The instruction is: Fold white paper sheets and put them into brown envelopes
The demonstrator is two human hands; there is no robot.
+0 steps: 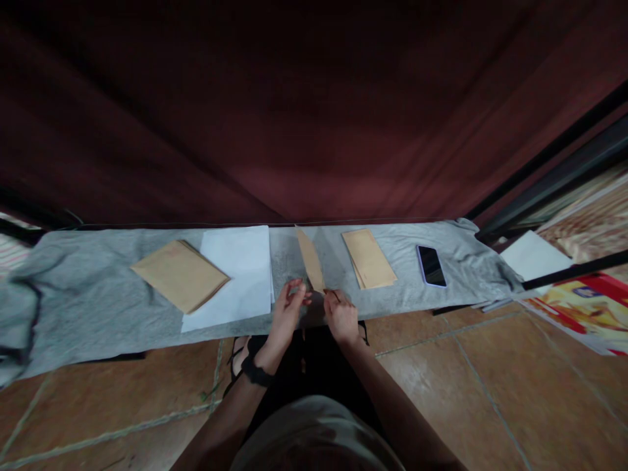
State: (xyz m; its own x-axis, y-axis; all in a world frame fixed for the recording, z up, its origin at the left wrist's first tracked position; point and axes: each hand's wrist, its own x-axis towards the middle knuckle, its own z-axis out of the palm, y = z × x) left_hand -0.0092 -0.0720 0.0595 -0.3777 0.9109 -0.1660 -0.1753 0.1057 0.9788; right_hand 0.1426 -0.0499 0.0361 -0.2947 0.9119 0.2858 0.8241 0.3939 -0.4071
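Note:
A brown paper envelope (310, 260) stands tilted nearly edge-on in front of me, over the grey cloth. My right hand (342, 316) pinches its near end between thumb and fingers. Just left of that end is my left hand (289, 304), its fingers loosely curled and apart, with nothing visible in them. To the right lies a small stack of brown envelopes (369, 257). On the left, a thicker stack of brown envelopes (179, 275) partly overlaps white paper sheets (240, 268).
The grey cloth (98, 261) covers a narrow bench along a dark red curtain (314, 131). A phone (432, 266) with a purple edge lies at the right. Beyond the bench's right end are dark metal bars and a colourful printed box (589, 304). The floor (432, 379) is brown tile.

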